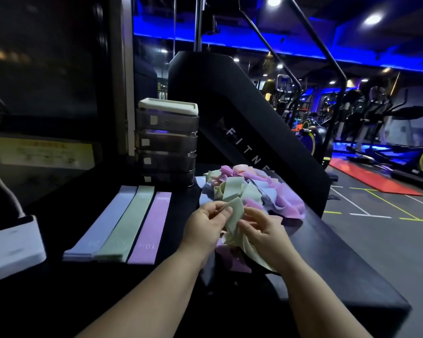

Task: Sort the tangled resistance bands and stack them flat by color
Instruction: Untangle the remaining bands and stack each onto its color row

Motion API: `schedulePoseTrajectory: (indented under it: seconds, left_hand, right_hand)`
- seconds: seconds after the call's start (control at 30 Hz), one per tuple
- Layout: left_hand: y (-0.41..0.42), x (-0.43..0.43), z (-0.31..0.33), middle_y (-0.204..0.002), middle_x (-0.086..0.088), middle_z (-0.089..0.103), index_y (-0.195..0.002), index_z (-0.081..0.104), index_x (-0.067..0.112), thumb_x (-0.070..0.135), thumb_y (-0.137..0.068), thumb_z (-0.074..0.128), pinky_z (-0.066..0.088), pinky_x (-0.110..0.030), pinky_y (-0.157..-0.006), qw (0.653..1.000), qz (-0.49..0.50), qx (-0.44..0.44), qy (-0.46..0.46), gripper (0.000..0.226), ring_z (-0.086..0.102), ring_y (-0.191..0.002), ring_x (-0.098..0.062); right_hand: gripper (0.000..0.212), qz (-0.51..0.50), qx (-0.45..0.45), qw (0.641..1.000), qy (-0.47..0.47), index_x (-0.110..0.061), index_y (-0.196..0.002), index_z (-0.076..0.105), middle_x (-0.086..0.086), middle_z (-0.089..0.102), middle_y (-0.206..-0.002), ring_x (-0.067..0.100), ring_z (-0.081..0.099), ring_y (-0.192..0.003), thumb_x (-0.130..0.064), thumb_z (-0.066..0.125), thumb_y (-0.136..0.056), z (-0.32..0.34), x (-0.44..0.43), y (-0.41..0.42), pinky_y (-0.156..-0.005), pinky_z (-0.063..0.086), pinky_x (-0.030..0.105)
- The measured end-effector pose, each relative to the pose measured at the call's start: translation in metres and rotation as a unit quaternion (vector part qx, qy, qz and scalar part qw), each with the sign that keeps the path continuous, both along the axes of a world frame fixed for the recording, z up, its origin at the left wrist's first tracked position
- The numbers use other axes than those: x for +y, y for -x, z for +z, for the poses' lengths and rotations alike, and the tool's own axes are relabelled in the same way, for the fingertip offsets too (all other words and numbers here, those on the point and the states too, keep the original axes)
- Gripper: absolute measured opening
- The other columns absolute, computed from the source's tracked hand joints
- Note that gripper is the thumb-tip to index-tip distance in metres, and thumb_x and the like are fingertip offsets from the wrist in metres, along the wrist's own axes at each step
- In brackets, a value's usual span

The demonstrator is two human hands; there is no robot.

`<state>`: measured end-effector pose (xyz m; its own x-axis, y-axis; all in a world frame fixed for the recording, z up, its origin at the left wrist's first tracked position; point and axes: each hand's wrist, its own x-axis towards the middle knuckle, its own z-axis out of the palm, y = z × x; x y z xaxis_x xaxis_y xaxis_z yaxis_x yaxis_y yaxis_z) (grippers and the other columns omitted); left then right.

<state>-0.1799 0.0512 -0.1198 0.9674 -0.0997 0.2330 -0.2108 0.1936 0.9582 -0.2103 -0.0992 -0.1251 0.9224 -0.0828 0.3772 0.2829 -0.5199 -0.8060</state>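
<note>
Pale green band [235, 217] held between both hands, twisted, upper end folded upright, the rest trailing down toward the person over the black bench top [340, 264]. Left hand [205, 225] pinches the upper edge between thumb and forefinger. Right hand [264, 232] has its fingers curled onto the band's lower run.

Writing: "FITNE", white, on the slanted black machine housing [242, 123] beyond the grip, remaining letters hidden by the tangled pile [254, 191]. Pile of green, blue, pink and purple bands sits just beyond the hands.

Left of the grip, three flat stacks lie side by side, touching: blue stack [105, 223], green stack [126, 223], pink stack [152, 225]. Long axes run away from the person, far ends leaning right. Pink near end reads "10"; other prints too faint.

Beyond the stacks: grey drawer tower [166, 142], white lid. Far left: white box [12, 245], yellow label [44, 152] blurred.
</note>
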Motion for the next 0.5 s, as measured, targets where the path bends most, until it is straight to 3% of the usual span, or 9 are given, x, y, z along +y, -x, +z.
schedulePoseTrajectory:
  seconds: [0.1, 0.17, 0.23, 0.37, 0.43, 0.5]
  left_hand:
    - [-0.003, 0.0, 0.0, -0.087, -0.008, 0.073, -0.094, 0.071, 0.013, 0.013, -0.092, 0.064, 0.055, -0.027, -0.066, 1.0, -0.019, 0.009, 0.012, 0.007, 0.067, -0.076, -0.016]
    - [-0.006, -0.002, -0.001, -0.089, -0.01, 0.072, -0.096, 0.07, 0.013, 0.013, -0.093, 0.063, 0.055, -0.028, -0.065, 0.999, -0.029, 0.019, 0.029, 0.007, 0.066, -0.075, -0.017]
    - [-0.009, -0.007, -0.002, -0.088, -0.009, 0.07, -0.098, 0.068, 0.014, 0.017, -0.092, 0.065, 0.053, -0.026, -0.062, 0.998, -0.033, 0.028, 0.048, 0.007, 0.065, -0.071, -0.015]
    - [-0.006, -0.024, -0.003, -0.09, -0.003, 0.069, -0.105, 0.062, 0.014, 0.035, -0.089, 0.068, 0.05, -0.019, -0.061, 0.994, -0.073, 0.048, 0.069, 0.027, 0.066, -0.07, -0.006]
    - [-0.002, -0.031, -0.006, -0.094, -0.004, 0.072, -0.102, 0.063, 0.016, 0.035, -0.087, 0.068, 0.054, -0.027, -0.073, 0.988, -0.117, 0.057, 0.082, 0.024, 0.069, -0.084, -0.013]
    - [0.004, -0.036, -0.007, -0.091, 0.004, 0.075, -0.104, 0.064, 0.02, 0.028, -0.093, 0.063, 0.055, -0.035, -0.077, 0.984, -0.155, 0.057, 0.06, 0.013, 0.07, -0.089, -0.015]
  right_hand:
    - [0.014, 0.033, -0.009, 0.999, -0.028, -0.023, -0.104, 0.07, -0.005, 0.073, -0.092, 0.013, 0.067, -0.087, -0.02, 0.069, -0.09, 0.0, 0.001, 0.0, -0.083, 0.055, 0.031]
    - [0.006, 0.047, -0.025, 0.996, -0.066, -0.016, -0.089, 0.071, -0.002, 0.071, -0.078, 0.009, 0.062, -0.072, -0.011, 0.068, -0.089, 0.005, 0.001, 0.0, -0.07, 0.052, 0.025]
    - [0.013, 0.034, -0.036, 0.995, -0.091, -0.014, -0.076, 0.069, -0.003, 0.066, -0.067, 0.005, 0.056, -0.063, -0.01, 0.069, -0.088, 0.008, 0.001, -0.002, -0.062, 0.048, 0.022]
    - [0.02, -0.014, -0.058, 0.991, -0.117, -0.008, -0.077, 0.064, 0.013, 0.062, -0.069, 0.012, 0.052, -0.064, -0.024, 0.071, -0.087, 0.012, -0.004, -0.008, -0.061, 0.046, 0.036]
    - [0.025, -0.031, -0.063, 0.988, -0.14, -0.009, -0.08, 0.065, 0.013, 0.065, -0.072, 0.016, 0.054, -0.065, -0.033, 0.071, -0.085, 0.016, -0.007, -0.01, -0.06, 0.048, 0.039]
    - [0.021, -0.033, -0.058, 0.979, -0.191, -0.009, -0.084, 0.066, 0.012, 0.067, -0.075, 0.019, 0.056, -0.066, -0.03, 0.069, -0.088, 0.019, -0.011, -0.011, -0.057, 0.047, 0.036]
